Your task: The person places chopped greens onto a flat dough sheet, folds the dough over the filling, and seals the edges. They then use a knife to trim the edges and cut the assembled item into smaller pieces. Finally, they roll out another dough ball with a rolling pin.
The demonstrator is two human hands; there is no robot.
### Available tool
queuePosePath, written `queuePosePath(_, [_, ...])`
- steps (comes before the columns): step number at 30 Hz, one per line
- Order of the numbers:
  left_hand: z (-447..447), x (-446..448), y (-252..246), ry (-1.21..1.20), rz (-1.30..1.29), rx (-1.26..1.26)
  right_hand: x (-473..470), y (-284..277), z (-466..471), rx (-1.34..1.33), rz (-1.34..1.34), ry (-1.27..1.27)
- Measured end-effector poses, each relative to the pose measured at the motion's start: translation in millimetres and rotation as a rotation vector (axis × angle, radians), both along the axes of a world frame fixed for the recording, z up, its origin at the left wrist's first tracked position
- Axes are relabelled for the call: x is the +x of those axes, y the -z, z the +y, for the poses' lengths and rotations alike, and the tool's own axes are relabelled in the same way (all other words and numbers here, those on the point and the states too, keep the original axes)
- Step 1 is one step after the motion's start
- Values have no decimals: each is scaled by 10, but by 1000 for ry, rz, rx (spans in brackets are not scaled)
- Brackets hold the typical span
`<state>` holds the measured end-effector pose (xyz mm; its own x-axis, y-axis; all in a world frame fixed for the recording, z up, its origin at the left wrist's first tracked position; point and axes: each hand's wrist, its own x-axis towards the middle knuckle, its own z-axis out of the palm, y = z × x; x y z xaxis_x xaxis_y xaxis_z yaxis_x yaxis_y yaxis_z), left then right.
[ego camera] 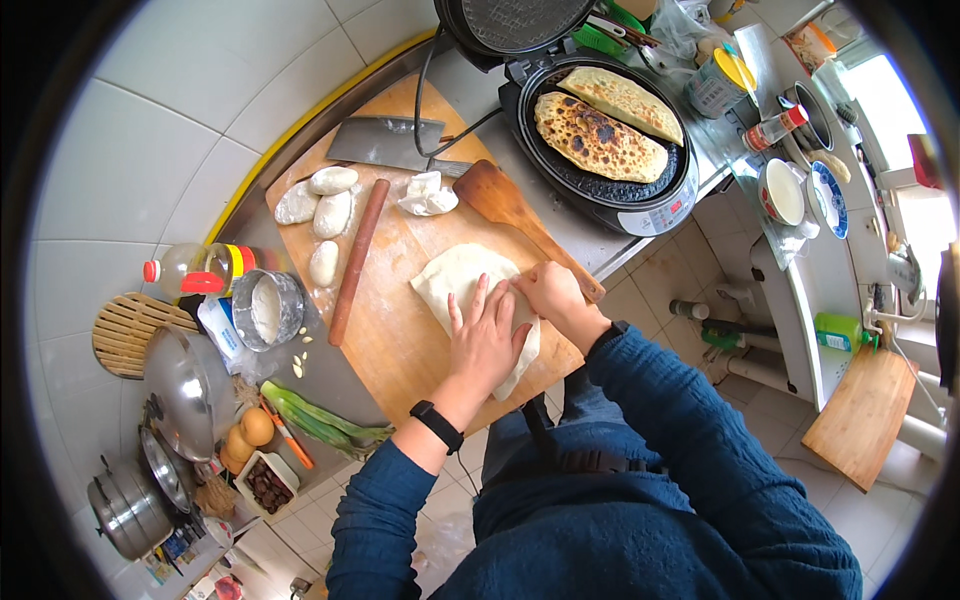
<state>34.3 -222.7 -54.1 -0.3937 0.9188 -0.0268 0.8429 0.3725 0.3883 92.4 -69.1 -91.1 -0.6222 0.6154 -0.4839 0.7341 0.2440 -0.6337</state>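
A folded flat piece of dough [463, 268] lies on the wooden board [401, 360] before me. My left hand [484, 337] rests on it with the fingers apart. At its right edge, my right hand [549, 291] has its fingertips closed on the dough's rim. A wooden spatula [510, 210] lies beside my right hand. Further left on the board are a rolling pin [360, 262], several floured dough pieces [332, 214], a crumpled white lump [427, 195] and a cleaver [386, 142]. Two browned half-moon flatbreads [600, 136] lie in the open electric griddle [637, 214].
Left of the board stand a metal flour bowl [289, 330], an oil bottle [199, 268], leeks [311, 416] and a peeler or knife with an orange handle [291, 442]. The griddle's black cord [421, 97] crosses the board's far corner. Bowls [781, 192] stand on glass at the right.
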Motion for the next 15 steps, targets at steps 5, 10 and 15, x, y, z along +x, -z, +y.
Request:
queuePosePath(5, [-20,2,1,12,36,-7,38,49,-117,55,-30,11])
queuePosePath(10, [-31,6,-2,42,47,-32,92,27,-122,-4,-61,34])
queuePosePath(15, [-41,54,-3,101,65,-10,165,12,-156,7,13,57])
